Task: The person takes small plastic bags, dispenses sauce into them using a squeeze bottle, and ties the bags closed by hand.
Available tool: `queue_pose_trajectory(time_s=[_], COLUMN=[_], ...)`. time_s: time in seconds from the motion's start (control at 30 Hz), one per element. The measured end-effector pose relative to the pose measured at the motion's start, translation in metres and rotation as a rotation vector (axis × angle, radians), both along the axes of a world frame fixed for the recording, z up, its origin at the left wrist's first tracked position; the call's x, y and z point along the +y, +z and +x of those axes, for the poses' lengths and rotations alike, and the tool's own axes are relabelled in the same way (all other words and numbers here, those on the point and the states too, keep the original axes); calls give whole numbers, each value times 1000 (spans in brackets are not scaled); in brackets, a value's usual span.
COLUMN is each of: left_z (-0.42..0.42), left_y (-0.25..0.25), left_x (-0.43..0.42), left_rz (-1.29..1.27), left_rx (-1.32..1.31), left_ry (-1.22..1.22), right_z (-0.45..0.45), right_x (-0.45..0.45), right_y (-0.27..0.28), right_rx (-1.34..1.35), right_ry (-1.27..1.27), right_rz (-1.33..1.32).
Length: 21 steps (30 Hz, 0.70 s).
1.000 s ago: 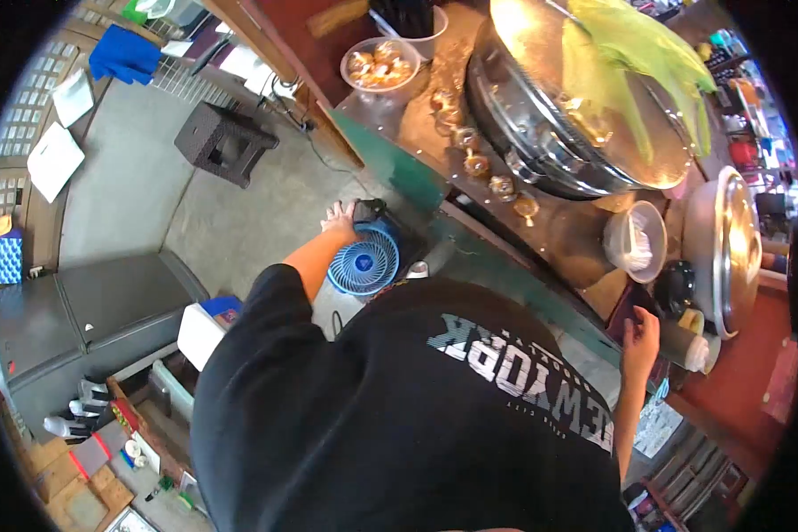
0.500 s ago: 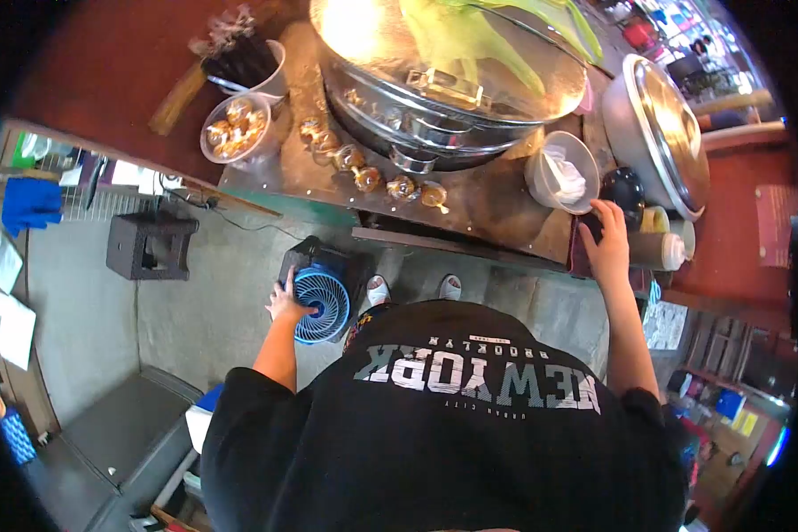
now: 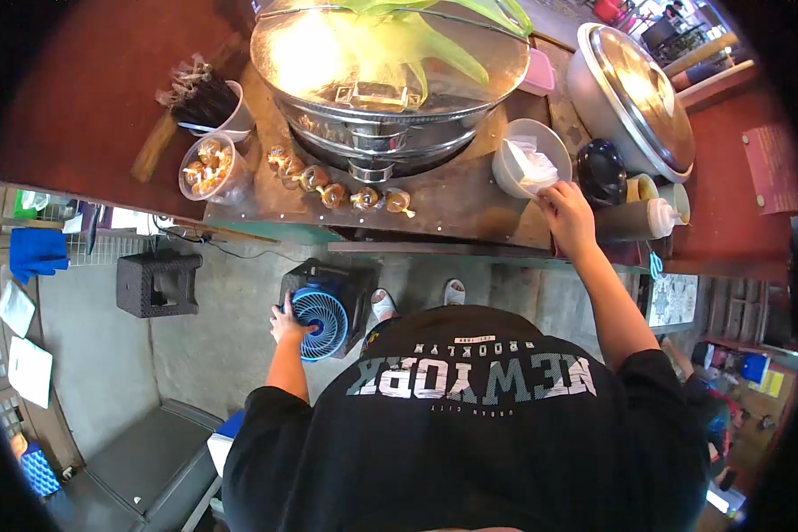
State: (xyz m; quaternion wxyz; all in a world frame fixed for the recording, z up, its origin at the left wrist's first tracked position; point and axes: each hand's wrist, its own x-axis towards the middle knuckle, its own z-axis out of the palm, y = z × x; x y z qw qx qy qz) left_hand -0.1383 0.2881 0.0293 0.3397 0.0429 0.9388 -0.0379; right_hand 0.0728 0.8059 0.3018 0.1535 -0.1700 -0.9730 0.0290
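Note:
My left hand (image 3: 287, 326) is at the rim of a blue fan (image 3: 321, 324) below the counter, its thumb over the grille and its fingers round the edge. At the counter's front right, my right hand (image 3: 567, 213) has its fingers curled on the near rim of a clear plastic tub (image 3: 512, 168). White folded sheets or bags (image 3: 534, 166) lie in that tub. Just right of my right hand stand a dark round bowl (image 3: 602, 172) and a squeeze bottle (image 3: 634, 221) with a white cap lying on its side.
A large lidded steel pot (image 3: 377, 133) with a green bag (image 3: 443, 53) on top fills the counter's middle. Wrapped brown balls (image 3: 332, 195) line its front; more fill a cup (image 3: 230, 182). A lidded basin (image 3: 585, 89) stands right. A dark stool (image 3: 157, 284) is on the floor.
My right hand has moved left and forward onto the tub's rim, its fingers closing. My left hand stays on the fan. The whole view has shifted slightly.

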Motion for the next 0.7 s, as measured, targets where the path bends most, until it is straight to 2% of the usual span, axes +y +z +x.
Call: queue_pose_trajectory(time_s=[0.23,0.33,0.37,0.4,0.43,0.47,0.57,0.63,0.7], left_z=[4,15,24,26,32,44,57,56,49], left_y=[3,24,39,29,56,107,228,274,291], left_x=[9,34,50,56,85,124,226,292,360], left_rz=[-96,-93,77,435,815,952,1273,1374,1343], left_rx=[-9,96,224,446,635,621,662,695,680], left_ry=[1,-175,-234,-351,-484,-517,-769,-900,-1062], right_z=[7,11,14,16,19,21,25,25,25], right_x=[8,0,-2,-2,1,3,11,19,26], right_y=[3,9,10,10,5,-1,-15,-20,-20], right_rx=[39,66,60,56,71,76,152,195,224], right_ry=[55,13,33,52,80,63,67,104,136], right_rz=[-100,-149,-137,-126,-99,-118,-178,-205,-249])
